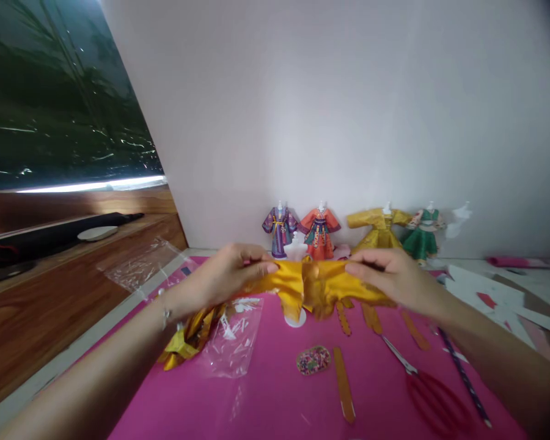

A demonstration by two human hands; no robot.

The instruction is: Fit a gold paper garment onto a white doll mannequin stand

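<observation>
A small golden satin doll garment is stretched sideways above the pink mat. My left hand pinches its left sleeve between thumb and fingers. On the other side, my right hand pinches the right sleeve. The garment's lower part hangs down, slightly blurred, over a white round piece. Below it lie an oval box of colourful beads and a flat ochre strip. Scissors with red handles rest on the mat beneath my right forearm.
Several dressed doll forms, one in a purple robe and one in a yellow dress, stand along the wall. Clear plastic bags and crumpled gold fabric lie left. A dark pencil and white paper scraps lie right.
</observation>
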